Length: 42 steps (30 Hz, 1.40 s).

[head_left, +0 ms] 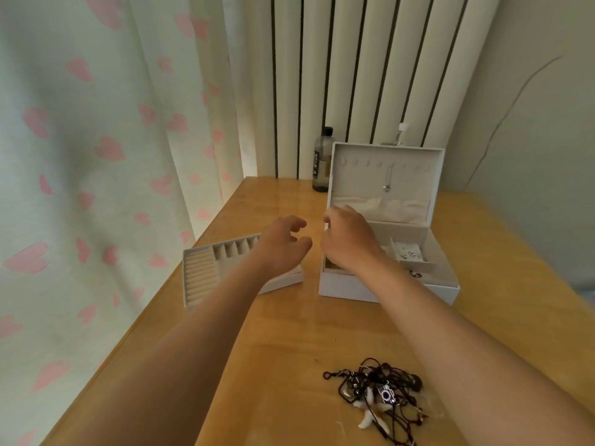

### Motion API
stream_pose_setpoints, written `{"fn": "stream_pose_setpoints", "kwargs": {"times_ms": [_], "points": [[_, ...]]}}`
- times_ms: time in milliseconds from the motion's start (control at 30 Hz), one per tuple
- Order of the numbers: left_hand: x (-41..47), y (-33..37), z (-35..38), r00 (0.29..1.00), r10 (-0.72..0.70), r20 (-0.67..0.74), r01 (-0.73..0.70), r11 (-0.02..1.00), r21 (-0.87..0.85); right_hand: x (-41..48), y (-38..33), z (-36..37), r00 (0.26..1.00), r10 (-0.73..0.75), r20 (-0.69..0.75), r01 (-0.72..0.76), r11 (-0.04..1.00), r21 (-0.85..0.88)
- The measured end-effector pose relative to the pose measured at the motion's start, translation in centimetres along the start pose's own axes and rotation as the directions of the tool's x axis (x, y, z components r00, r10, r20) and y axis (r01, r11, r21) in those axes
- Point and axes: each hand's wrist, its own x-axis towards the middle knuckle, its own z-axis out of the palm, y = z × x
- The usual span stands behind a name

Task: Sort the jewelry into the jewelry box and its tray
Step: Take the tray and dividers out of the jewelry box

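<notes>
- At a wooden table (289, 333), both my hands hang between the open jewelry box (383, 289) and its lift-out tray (198, 272), which sits just beside the box on my left.
- My left hand (283, 244) hovers over the tray's near corner, fingers loosely curled and holding nothing.
- My right hand (349, 241) is over the box's left edge with its back to the camera. I cannot tell whether the curled fingers are pinching anything.
- Done so far, by the look of it: one pendant necklace (387, 186) hangs from a hook inside the raised lid (360, 175). A few small earrings (407, 252) lie in a divided compartment of the box, and a dark piece (415, 274) lies near its front wall (too small to identify).
- The parts of the tray I can see, its ring rolls and the slots not hidden by my arm, show no jewelry.
- Left to do: a tangled heap of dark cord necklaces (383, 392), with white charms mixed in, lies on the table close to me and well apart from the box. I judge the task less than half finished, and the untangling is likely the slow part.
- A dark bottle (322, 162) stands behind the box by the lid.
</notes>
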Motion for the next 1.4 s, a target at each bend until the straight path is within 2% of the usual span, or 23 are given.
{"fn": "stream_pose_setpoints", "kwargs": {"times_ms": [67,133,200,267,400,467,533,600,667,733,800,833,867,933,1000,1067,1233,1400], "points": [[0.4,1.2,1.9,0.998,-0.056,0.021,0.058,0.993,-0.1,-0.3,3.8,-2.7,0.986,0.141,-0.091,-0.143,0.99,-0.008],[0.9,1.5,3.5,0.99,-0.131,0.057,0.139,0.976,-0.165,-0.8,8.2,-4.9,0.939,0.325,-0.109,-0.324,0.946,0.025],[1.6,1.2,4.7,0.975,-0.208,0.079,0.222,0.941,-0.257,-1.5,12.1,-6.5,0.865,0.495,-0.077,-0.488,0.867,0.102],[2.4,1.0,5.6,0.961,-0.261,0.089,0.275,0.889,-0.366,-2.1,15.1,-6.9,0.803,0.595,0.002,-0.582,0.784,0.217],[5.1,0.9,6.5,0.942,-0.306,0.141,0.334,0.795,-0.506,-1.8,18.1,-5.8,0.787,0.609,0.101,-0.575,0.663,0.48],[6.6,0.9,6.7,0.935,-0.31,0.174,0.355,0.771,-0.529,-0.9,18.6,-5.2,0.79,0.6,0.124,-0.56,0.625,0.544],[7.7,0.8,7.0,0.935,-0.308,0.178,0.355,0.783,-0.51,0.0,18.7,-4.6,0.808,0.572,0.14,-0.543,0.631,0.554],[8.3,1.0,7.5,0.951,-0.291,0.106,0.307,0.84,-0.447,0.9,18.8,-3.9,0.843,0.523,0.125,-0.508,0.698,0.505],[8.4,1.4,8.1,0.968,-0.235,-0.092,0.195,0.928,-0.318,1.4,18.9,-3.3,0.878,0.477,0.05,-0.459,0.806,0.372],[8.2,2.1,8.5,0.959,-0.095,-0.268,0.049,0.984,-0.172,1.4,18.8,-3.0,0.923,0.37,-0.108,-0.345,0.918,0.197],[8.1,2.6,8.8,0.944,0.103,-0.312,-0.097,0.995,0.034,1.2,18.2,-3.2,0.961,0.143,-0.236,-0.139,0.99,0.034],[8.0,2.8,8.9,0.928,0.225,-0.298,-0.185,0.97,0.158,1.1,17.9,-3.5,0.979,0.028,-0.204,-0.037,0.998,-0.042],[7.9,3.0,8.8,0.903,0.344,-0.259,-0.275,0.924,0.267,0.9,17.4,-3.8,0.994,-0.049,-0.097,0.038,0.993,-0.115],[7.7,3.0,8.7,0.857,0.502,-0.115,-0.408,0.799,0.442,0.4,16.7,-4.0,0.982,-0.055,0.182,0.101,0.96,-0.259],[7.3,3.1,8.7,0.879,0.471,0.081,-0.436,0.72,0.54,0.0,16.5,-3.8,0.954,-0.027,0.3,0.139,0.923,-0.36],[7.1,2.9,9.0,0.909,0.371,0.189,-0.405,0.684,0.606,-0.4,16.5,-3.5,0.953,-0.03,0.303,0.162,0.892,-0.422],[6.8,2.7,9.0,0.928,0.302,0.217,-0.369,0.676,0.638,-0.4,16.5,-3.4,0.95,-0.008,0.313,0.158,0.875,-0.457],[6.7,2.8,9.1,0.94,0.244,0.24,-0.342,0.694,0.634,-0.5,16.8,-3.2,0.96,-0.034,0.278,0.144,0.91,-0.388]]}}
